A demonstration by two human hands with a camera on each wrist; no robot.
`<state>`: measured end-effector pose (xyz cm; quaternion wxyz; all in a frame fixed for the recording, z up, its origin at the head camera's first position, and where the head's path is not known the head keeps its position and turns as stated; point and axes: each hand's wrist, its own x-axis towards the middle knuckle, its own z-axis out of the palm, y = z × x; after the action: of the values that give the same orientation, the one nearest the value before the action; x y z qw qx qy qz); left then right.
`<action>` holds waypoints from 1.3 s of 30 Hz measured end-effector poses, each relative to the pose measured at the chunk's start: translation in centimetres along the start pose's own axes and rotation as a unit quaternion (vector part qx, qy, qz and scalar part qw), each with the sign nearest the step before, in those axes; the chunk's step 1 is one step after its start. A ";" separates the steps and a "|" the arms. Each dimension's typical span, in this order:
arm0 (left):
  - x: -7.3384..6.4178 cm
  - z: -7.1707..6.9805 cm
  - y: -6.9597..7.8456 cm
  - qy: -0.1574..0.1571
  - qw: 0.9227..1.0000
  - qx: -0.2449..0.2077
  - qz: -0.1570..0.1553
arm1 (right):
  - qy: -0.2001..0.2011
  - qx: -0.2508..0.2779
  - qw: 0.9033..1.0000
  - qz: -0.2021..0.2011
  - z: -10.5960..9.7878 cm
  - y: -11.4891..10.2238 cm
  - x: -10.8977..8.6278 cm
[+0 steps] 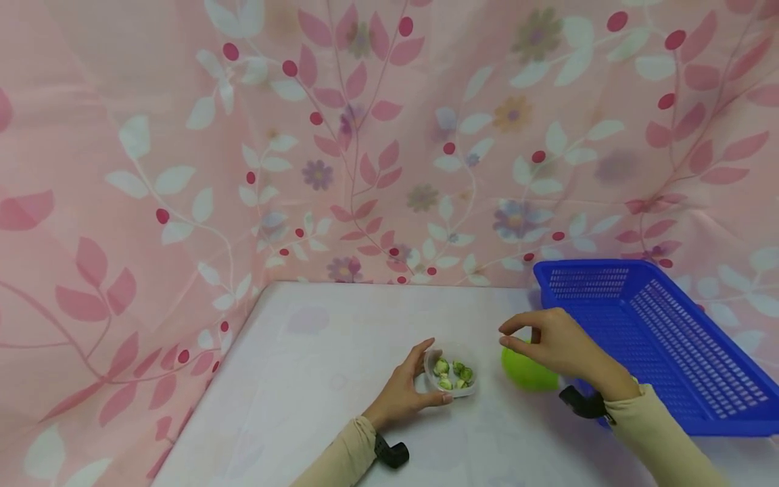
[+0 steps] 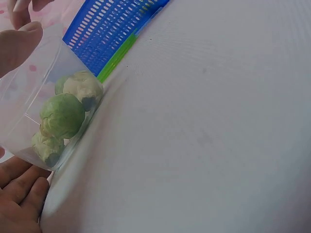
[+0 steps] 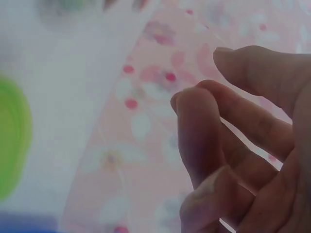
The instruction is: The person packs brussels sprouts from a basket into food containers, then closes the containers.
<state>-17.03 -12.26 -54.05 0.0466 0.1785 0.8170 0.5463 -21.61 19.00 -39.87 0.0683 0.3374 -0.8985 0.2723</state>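
Note:
My left hand holds a small clear plastic bowl on the white table, thumb along the near side and fingers along the left and far side. Inside lie several Brussels sprouts, pale at their cut ends. To the right, my right hand hovers with nothing in it, fingers loosely bent and the thumb apart from the fingertips. Beneath it on the table is a flat, rounded lime-green piece with a raised rim, partly hidden by that hand in the head view.
A large blue plastic basket with slotted walls stands at the right, beside the green piece. The white-covered table runs back to a pink floral curtain behind and at both sides.

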 end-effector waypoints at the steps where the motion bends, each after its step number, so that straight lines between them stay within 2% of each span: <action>1: 0.0 0.0 0.0 -0.001 1.000 -0.001 -0.002 | -0.001 0.006 1.000 0.004 -0.7 0.2 -0.2; 5: -0.2 0.0 0.0 -0.005 1.000 -0.009 -0.008 | -0.004 0.024 0.999 0.021 -3.2 1.6 -1.2; 9: -0.2 0.0 0.0 -0.006 1.000 -0.009 -0.012 | -0.009 0.026 0.998 0.064 -5.5 3.5 -2.5; 13: -0.2 0.0 0.1 -0.006 1.000 -0.008 -0.011 | -0.033 0.022 0.993 0.116 -7.2 5.9 -4.0; 15: -0.2 -0.1 0.2 -0.006 1.000 -0.007 -0.009 | -0.056 0.005 0.990 0.126 -7.7 7.4 -4.7; 18: -0.2 -0.1 0.3 -0.006 1.000 -0.005 -0.006 | -0.100 -0.014 0.987 0.126 -7.9 9.6 -5.7; 21: -0.2 -0.2 0.5 -0.006 1.000 -0.006 -0.006 | -0.160 -0.009 0.978 0.132 -7.7 11.7 -6.9; 25: -0.2 -0.2 0.6 -0.006 1.000 -0.005 -0.005 | -0.239 0.060 0.954 0.172 -7.6 13.8 -8.2; 27: -0.2 -0.2 0.7 -0.006 1.000 -0.006 -0.005 | -0.262 0.086 0.942 0.190 -7.7 14.6 -8.6; 28: -0.2 -0.2 0.7 -0.006 1.000 -0.006 -0.005 | -0.269 0.102 0.936 0.204 -7.8 15.0 -8.8; 29: -0.1 -0.2 0.7 -0.005 1.000 -0.006 -0.006 | -0.271 0.104 0.933 0.211 -7.9 15.3 -8.9; 35: 0.0 -0.2 0.5 -0.003 1.000 -0.008 -0.001 | -0.272 0.080 0.935 0.213 -8.2 16.4 -9.0; 39: 0.0 -0.2 0.2 -0.004 1.000 -0.009 0.000 | -0.275 0.077 0.929 0.235 -7.8 16.8 -9.2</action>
<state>-17.07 -12.35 -53.79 0.0512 0.1802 0.8119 0.5530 -25.86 38.91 -43.56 -0.2741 0.1823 -0.9117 0.2457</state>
